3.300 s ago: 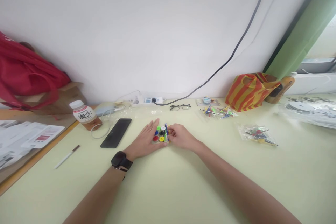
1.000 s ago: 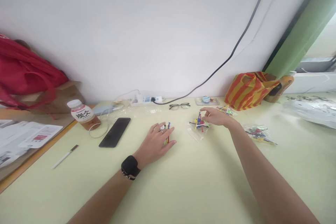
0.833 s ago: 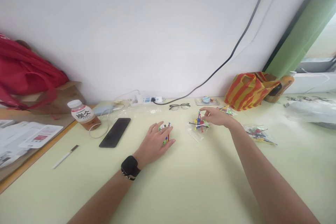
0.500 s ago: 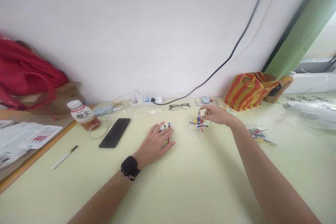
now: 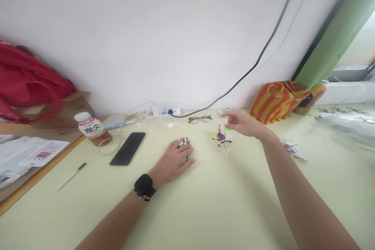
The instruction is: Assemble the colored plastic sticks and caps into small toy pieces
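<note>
My left hand (image 5: 175,160), with a black watch on the wrist, lies on the pale green table (image 5: 205,203). Its curled fingers cover and hold a small toy with coloured buttons and sticks (image 5: 185,145), of which only the far edge shows. My right hand (image 5: 243,125) is raised to the right of it. The index finger points left while the thumb and other fingers pinch the top of a clear bag of coloured sticks (image 5: 221,140). That bag hangs upright just below the hand, with its lower end near the table.
A black phone (image 5: 127,148), a bottle (image 5: 92,129) and a pen (image 5: 72,175) lie to the left. Glasses (image 5: 200,118) and a power strip (image 5: 162,112) sit by the wall. A striped bag (image 5: 278,101) and another bag of sticks (image 5: 291,150) are on the right.
My right hand left the button toy, went right to the clear bag of sticks, pinched it and raised it slightly. My left hand closed further over the toy.
</note>
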A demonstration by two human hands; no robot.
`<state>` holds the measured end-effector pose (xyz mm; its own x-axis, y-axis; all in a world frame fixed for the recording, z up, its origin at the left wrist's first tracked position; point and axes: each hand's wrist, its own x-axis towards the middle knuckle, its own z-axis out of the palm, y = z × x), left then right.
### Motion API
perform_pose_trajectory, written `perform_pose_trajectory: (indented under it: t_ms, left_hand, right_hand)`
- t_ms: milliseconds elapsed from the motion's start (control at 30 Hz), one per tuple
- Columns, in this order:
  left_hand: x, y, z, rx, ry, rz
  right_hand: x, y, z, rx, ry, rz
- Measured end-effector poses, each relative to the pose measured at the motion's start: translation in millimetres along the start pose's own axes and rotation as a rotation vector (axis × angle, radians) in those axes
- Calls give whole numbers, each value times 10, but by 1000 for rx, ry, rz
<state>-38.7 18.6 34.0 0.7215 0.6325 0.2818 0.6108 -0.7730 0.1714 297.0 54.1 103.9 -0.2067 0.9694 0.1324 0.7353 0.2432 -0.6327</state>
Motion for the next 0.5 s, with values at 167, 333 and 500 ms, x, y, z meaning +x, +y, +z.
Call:
perform_pose_trajectory:
  t_ms: [167,333,500]
  left_hand:
    - [0,-5,6,-10,16,5]
    - [-10,-14,26,-16,32,6]
    - [-5,-13,25,-2,13,1]
  right_hand:
    - [-38,-131,-48,-46,96,-67]
    - [-95,-277,-87,-94,106,-161]
    - [-165,-345,-178,-133,113,-166]
